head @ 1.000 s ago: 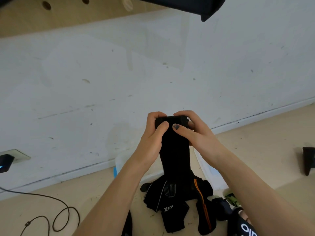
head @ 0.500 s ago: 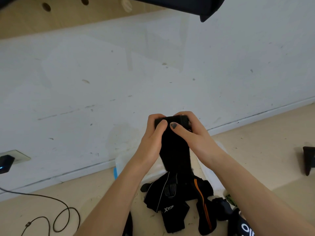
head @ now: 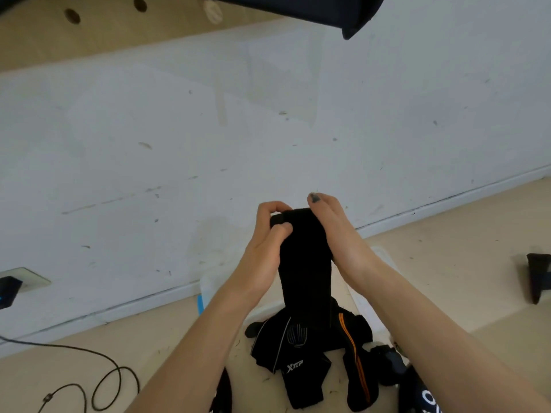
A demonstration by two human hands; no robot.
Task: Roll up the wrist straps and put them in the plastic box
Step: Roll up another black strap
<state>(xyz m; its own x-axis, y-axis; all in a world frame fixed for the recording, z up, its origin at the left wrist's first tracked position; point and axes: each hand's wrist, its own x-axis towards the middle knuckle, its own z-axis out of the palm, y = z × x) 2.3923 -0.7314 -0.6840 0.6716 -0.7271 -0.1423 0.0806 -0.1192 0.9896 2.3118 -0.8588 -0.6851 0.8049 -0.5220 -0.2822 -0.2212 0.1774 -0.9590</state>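
I hold a long black wrist strap (head: 304, 263) up in front of me, its top end partly rolled. My left hand (head: 262, 248) pinches the rolled end from the left with curled fingers. My right hand (head: 337, 234) grips the strap's right side, thumb lifted above the roll. The strap hangs down to a heap of other black straps (head: 313, 356) on the floor, one with an orange stripe. The clear plastic box (head: 384, 257) stands behind the heap, mostly hidden by my arms.
A white wall with a baseboard runs close behind. A black cable (head: 98, 380) loops on the floor at the left, near a wall socket (head: 26, 278). A dark object (head: 536, 278) stands at the right edge.
My right thumb has lifted off the roll's front and now points up over its top. Both hands have shifted slightly with the strap.
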